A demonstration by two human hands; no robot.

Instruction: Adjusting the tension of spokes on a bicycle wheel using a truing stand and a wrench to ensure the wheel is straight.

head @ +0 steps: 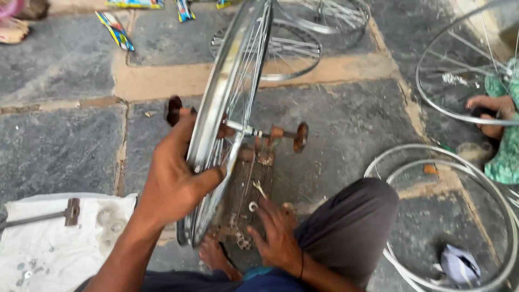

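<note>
A shiny spoked bicycle wheel (227, 81) stands upright on a rusty truing stand (254, 178), its axle (254, 131) resting across the stand's arms. My left hand (173, 178) grips the wheel's rim from the left, thumb hooked over the edge. My right hand (275, 230) lies lower down on the stand's base plate, fingers spread among small metal parts and a washer (253, 206). My bare foot (216, 257) and bent knee in grey trousers (346, 227) sit close under the wheel.
Other spoked wheels (292, 48) lie on the stone floor behind. Bare rims (448, 216) lie at the right, with a blue cloth (459, 265) inside. Another person's hand (489, 108) holds a wheel at far right. A white sack (54, 243) with a hammer (65, 213) lies left.
</note>
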